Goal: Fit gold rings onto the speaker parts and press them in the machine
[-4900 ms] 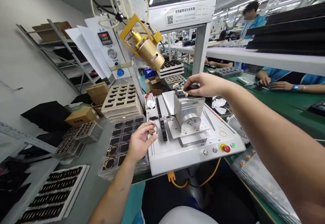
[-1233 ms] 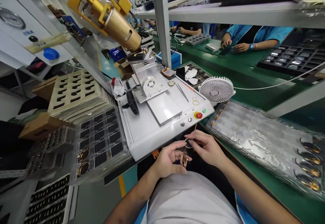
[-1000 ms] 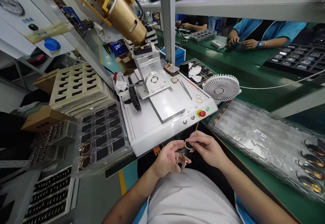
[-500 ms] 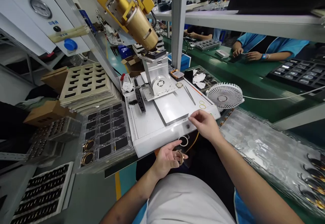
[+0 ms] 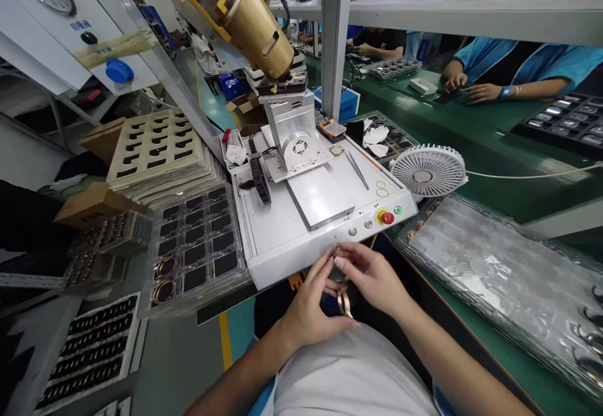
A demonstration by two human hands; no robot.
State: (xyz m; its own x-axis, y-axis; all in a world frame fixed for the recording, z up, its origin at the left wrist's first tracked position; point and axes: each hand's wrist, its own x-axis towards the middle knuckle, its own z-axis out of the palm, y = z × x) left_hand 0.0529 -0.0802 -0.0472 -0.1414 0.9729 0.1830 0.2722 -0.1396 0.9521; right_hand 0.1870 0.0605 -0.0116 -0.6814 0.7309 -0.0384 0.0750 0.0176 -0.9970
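Note:
My left hand and my right hand meet just below the front edge of the white bench machine, above my lap. A gold metal ring hangs in the curled fingers of my left hand. The fingertips of both hands touch near the machine's edge. Whatever my right fingers pinch is hidden by the hands. Two gold rings lie in a plastic tray of black inserts to the left.
The bench machine carries an aluminium fixture under a brass cylinder head, with tweezers beside it. A white fan and a clear plastic tray stand to the right. A co-worker's hands work across the green table.
My right hand has come back from over the machine's front panel to meet my left hand. The thin dark ring seen near the bench edge no longer shows. The view has shifted slightly.

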